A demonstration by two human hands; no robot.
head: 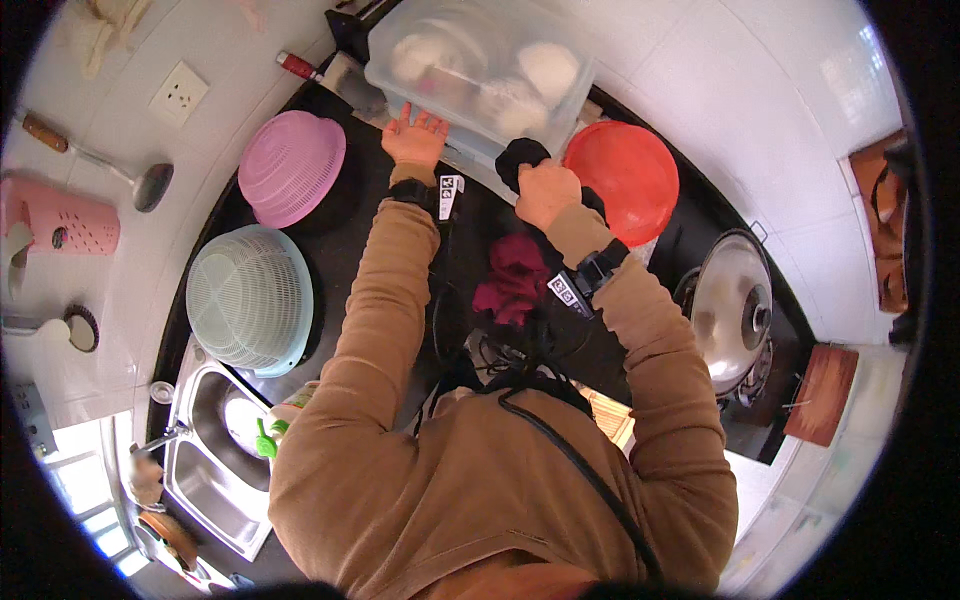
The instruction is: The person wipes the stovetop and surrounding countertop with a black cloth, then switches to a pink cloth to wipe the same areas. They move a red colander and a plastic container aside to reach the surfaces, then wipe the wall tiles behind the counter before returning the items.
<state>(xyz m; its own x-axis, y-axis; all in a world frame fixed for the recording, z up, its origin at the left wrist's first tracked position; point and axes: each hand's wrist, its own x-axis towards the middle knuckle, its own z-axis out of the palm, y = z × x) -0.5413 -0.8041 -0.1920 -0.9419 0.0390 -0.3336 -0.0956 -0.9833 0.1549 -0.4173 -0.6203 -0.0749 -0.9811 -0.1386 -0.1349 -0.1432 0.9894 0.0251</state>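
Note:
A translucent plastic storage box [480, 67] stands at the back of the black counter, with pale rounded things showing inside. My left hand [417, 136] rests at its front left edge, fingers apart, holding nothing. A dark cloth [523, 159] is bunched in my right hand [550, 193], near the box's front right. Right of that hand is a red plastic basin [622, 182]. Between my forearms a crumpled dark red cloth [515, 277] lies on the counter. A cleaver with a red handle [298, 65] lies left of the box.
Pink [292, 169] and pale green [247, 300] colanders stand at the left, above a steel double sink [217, 487]. A lidded pan [731, 315] sits on the stove at the right. A ladle [153, 186] hangs on the left wall. Cables lie close to my body.

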